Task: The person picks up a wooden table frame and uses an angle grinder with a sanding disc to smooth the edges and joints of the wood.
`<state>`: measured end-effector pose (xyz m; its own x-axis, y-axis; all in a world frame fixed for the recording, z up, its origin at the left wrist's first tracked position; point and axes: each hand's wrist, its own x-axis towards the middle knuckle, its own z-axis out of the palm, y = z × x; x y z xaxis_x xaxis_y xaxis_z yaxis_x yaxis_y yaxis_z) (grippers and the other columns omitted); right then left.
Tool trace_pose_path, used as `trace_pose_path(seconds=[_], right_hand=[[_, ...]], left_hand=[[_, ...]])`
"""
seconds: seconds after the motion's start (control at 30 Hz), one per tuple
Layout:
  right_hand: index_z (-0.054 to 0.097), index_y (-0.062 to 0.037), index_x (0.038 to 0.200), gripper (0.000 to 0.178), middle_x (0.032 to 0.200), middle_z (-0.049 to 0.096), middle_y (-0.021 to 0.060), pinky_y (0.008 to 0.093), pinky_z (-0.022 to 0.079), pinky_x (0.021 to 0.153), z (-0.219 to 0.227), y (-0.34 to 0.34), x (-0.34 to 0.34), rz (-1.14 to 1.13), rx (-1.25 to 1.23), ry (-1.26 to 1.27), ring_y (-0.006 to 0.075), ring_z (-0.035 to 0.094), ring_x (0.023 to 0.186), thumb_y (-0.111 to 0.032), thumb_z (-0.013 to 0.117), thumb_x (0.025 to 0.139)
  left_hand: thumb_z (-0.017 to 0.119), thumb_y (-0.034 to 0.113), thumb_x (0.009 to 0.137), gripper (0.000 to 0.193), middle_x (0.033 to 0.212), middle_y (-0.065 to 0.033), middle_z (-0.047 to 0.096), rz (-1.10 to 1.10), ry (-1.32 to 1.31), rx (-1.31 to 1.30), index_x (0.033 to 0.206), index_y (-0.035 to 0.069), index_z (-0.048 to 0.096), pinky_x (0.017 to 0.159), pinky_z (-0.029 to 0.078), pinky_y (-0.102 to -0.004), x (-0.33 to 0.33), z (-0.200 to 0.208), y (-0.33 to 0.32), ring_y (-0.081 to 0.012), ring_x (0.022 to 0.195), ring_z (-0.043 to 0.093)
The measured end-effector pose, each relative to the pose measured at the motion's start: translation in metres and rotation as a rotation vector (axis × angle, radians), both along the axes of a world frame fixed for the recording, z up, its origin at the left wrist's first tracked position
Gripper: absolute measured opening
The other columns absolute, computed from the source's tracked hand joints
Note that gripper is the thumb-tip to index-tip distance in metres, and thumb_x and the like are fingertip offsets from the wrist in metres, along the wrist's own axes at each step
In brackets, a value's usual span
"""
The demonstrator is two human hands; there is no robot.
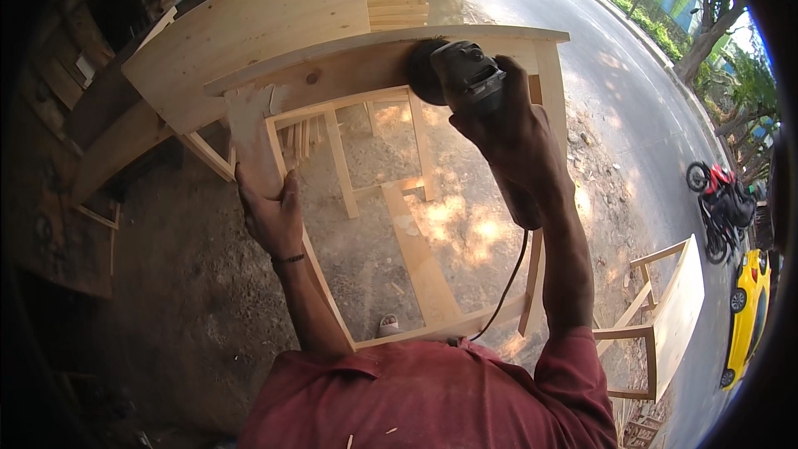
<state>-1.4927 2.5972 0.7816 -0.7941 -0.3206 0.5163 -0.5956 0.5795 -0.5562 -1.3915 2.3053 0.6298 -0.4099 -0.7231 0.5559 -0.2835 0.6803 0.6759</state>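
Note:
My right hand is wrapped round a dark angle grinder, whose cord hangs from its rear end. The grinder's black disc rests on or very close to the face of a wooden rail along the far side of a pale wood frame. Lower on the left, my left hand grips the frame's broad upright board, thumb on its inner edge. Pale smears, like filler or dust, mark that board near its joint with the rail.
Behind stands another wooden piece with a large panel. A smaller frame sits at the lower right. A crossboard spans the near frame above dusty ground. Beyond the road are a motorcycle and a yellow car.

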Motion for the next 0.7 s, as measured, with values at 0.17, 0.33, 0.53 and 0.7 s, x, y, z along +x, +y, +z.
trace_pose_path(seconds=[0.17, 0.33, 0.53, 0.7], right_hand=[[0.042, -0.0055, 0.134, 0.062, 0.112, 0.069, 0.0241, 0.0448, 0.054, 0.085, 0.014, 0.030, -0.007, -0.127, -0.062, -0.127, 0.0388, 0.068, 0.107, -0.027, 0.075, 0.087], [0.035, -0.0119, 0.142, 0.074, 0.113, 0.068, 0.0231, 0.0479, 0.056, 0.084, -0.004, 0.063, -0.033, -0.139, -0.037, -0.067, 0.0401, 0.070, 0.101, -0.037, 0.076, 0.086], [0.038, -0.0126, 0.143, 0.074, 0.119, 0.066, 0.0202, 0.0426, 0.054, 0.088, -0.010, 0.109, -0.056, -0.286, -0.067, -0.102, 0.0322, 0.068, 0.106, -0.045, 0.074, 0.088], [0.039, -0.0114, 0.143, 0.074, 0.118, 0.067, 0.0195, 0.0417, 0.055, 0.086, -0.014, 0.114, -0.059, -0.318, -0.105, -0.109, 0.0320, 0.069, 0.105, -0.046, 0.074, 0.088]], left_hand=[[0.080, 0.041, 0.078, 0.092, 0.137, -0.0235, 0.056, 0.027, -0.003, -0.038, 0.150, 0.006, 0.035, 0.094, 0.052, -0.0491, -0.001, -0.005, -0.003, -0.0415, 0.118, 0.061], [0.080, 0.040, 0.078, 0.090, 0.137, -0.0230, 0.056, 0.004, 0.012, 0.039, 0.149, 0.005, 0.036, 0.094, 0.053, -0.0480, 0.000, 0.000, 0.000, -0.0403, 0.118, 0.061], [0.081, 0.034, 0.079, 0.087, 0.134, -0.0223, 0.058, -0.001, 0.018, 0.043, 0.148, 0.004, 0.038, 0.094, 0.052, -0.0484, -0.002, 0.003, 0.004, -0.0400, 0.117, 0.061], [0.076, 0.030, 0.083, 0.074, 0.121, -0.0184, 0.062, 0.045, 0.117, -0.145, 0.144, 0.005, 0.043, 0.099, 0.047, -0.0489, -0.001, 0.000, 0.005, -0.0398, 0.115, 0.057]])
